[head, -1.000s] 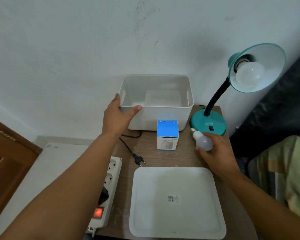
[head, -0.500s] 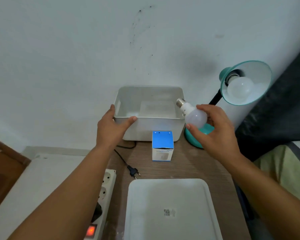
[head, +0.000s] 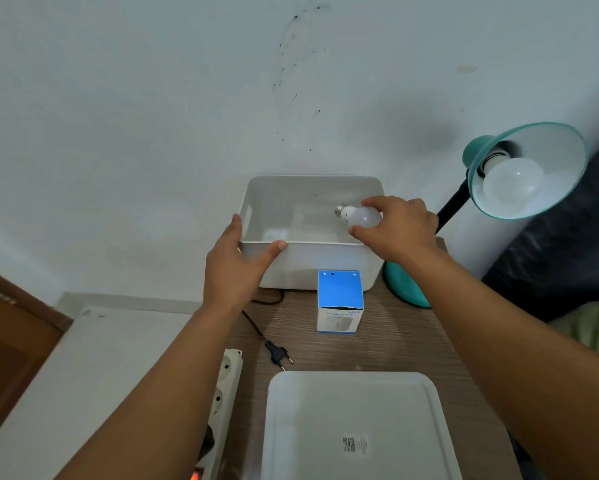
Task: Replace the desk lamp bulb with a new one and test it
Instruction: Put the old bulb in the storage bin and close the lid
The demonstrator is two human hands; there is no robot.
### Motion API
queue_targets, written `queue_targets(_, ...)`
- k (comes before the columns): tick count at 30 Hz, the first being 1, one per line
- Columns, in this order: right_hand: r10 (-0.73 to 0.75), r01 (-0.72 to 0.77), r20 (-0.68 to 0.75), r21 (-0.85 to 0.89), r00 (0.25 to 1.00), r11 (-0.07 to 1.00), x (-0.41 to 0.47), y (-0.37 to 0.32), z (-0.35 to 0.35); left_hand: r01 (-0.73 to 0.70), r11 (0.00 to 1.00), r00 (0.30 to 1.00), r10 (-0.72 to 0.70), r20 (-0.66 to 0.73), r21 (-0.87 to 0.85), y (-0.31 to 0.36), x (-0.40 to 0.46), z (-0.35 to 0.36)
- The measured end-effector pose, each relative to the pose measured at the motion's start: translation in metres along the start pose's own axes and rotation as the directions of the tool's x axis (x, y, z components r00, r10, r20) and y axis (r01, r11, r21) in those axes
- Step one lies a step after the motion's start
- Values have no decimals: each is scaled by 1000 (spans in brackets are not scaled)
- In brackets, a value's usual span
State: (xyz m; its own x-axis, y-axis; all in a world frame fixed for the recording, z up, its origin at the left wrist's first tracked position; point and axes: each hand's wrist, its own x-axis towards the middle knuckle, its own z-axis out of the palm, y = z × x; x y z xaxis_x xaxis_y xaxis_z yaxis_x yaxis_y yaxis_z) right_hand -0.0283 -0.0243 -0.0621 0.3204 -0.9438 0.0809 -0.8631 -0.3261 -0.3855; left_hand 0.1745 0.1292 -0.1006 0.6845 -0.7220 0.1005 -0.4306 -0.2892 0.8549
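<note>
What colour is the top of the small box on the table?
Bright blue; the small box has white sides, seen in the head view.

You have a white plastic bin (head: 312, 261) standing open at the 12 o'clock end of the wood-grain bench (head: 388, 348), against the white wall (head: 152, 98). Its flat white lid (head: 357, 427) lies at 6 o'clock on the bench, with a small code sticker on it. A white power strip (head: 223, 393) runs along the 9 o'clock edge, its switch glowing orange. Brown wooden furniture (head: 11, 341) sits at far 9 o'clock, dark fabric (head: 568, 254) at 3 o'clock.
</note>
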Motion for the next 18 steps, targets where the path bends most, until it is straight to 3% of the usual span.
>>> queue_targets(11,32,-24,129,-65,991,998,4,-5,-2,8,999,999,-9,42,43,2,-1,-4)
queue_targets(18,-124,146,-181,110,976,983,-36,13,-10,-77,970,987,42,155,229,6,-6,-26)
